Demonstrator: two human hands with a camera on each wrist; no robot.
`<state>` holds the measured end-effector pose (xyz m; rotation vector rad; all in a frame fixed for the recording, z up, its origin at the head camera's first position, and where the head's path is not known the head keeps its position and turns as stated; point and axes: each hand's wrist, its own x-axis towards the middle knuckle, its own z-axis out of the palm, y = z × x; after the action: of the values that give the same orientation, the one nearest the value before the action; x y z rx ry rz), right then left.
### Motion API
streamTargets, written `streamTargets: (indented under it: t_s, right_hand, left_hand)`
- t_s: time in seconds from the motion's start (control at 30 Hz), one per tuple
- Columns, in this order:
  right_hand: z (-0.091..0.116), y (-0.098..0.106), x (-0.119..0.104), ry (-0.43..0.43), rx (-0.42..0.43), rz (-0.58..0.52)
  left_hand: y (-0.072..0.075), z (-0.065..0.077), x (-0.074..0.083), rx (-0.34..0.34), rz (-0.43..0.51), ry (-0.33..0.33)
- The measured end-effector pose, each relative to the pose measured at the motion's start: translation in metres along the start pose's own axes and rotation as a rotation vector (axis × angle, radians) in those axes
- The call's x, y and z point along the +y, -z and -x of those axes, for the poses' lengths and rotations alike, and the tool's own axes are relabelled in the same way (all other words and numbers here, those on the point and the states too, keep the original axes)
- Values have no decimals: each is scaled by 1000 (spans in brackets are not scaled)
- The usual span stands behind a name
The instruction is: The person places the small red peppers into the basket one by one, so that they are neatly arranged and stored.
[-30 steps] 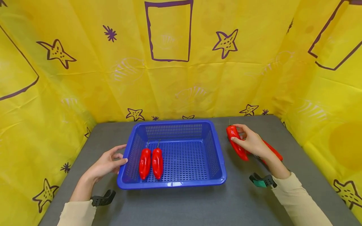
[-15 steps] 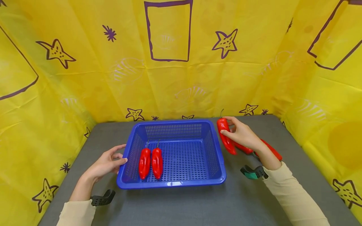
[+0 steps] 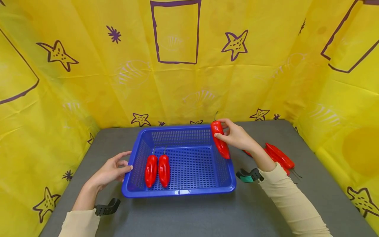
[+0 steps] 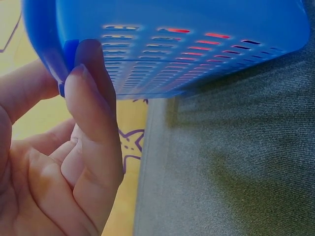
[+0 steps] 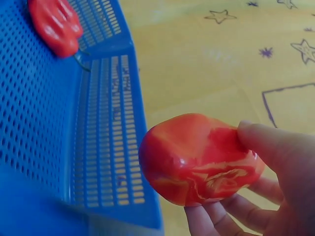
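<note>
A blue plastic basket (image 3: 204,190) with slotted walls stands on the grey table. My left hand (image 3: 109,171) grips its left rim; the left wrist view has the thumb and a finger on the rim (image 4: 42,34). Inside, on the left of the basket floor, two red chili peppers (image 3: 164,171) lie side by side with stems pointing away. My right hand (image 3: 238,136) holds another red chili pepper (image 3: 220,141) between thumb and fingers, stem up, overlapping the basket's right wall in the head view. In the right wrist view that chili pepper (image 5: 197,162) appears end-on beside the basket wall.
More red chili peppers (image 3: 279,156) lie in a loose group on the table to the right, partly behind my right forearm. Yellow cloth (image 3: 177,95) with drawn starfish hangs at the back and both sides of the table (image 3: 189,217).
My right hand has carried the chili pepper leftward from the group on the right to the basket's right rim. My left hand and the basket have stayed in place.
</note>
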<state>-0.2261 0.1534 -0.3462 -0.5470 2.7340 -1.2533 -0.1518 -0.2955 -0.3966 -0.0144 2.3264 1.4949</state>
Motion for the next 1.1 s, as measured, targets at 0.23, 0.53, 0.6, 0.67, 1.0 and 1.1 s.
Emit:
streamTargets:
  t_s: [0.23,0.53,0.6,0.67,1.0,1.1]
  right_hand:
    - [-11,-15,-9,34,-16,-2]
    - [-24,-34,-20,8,-53,-19]
    - [-27,-39,-22,-4,-75,-39]
    - [-30,-44,-23,-20,-98,-65]
    - [-42,-66,-31,-64,-199,-175]
    - [-45,-73,-32,-69,-213,-175]
  left_hand:
    - [0,0,-1,-3,3,0]
    - [-1,0,0,4,-1,15]
    - [-1,0,0,5,1,19]
    - [-1,1,1,7,3,22]
    - [0,0,1,3,-5,12]
    - [0,0,1,4,-2,12]
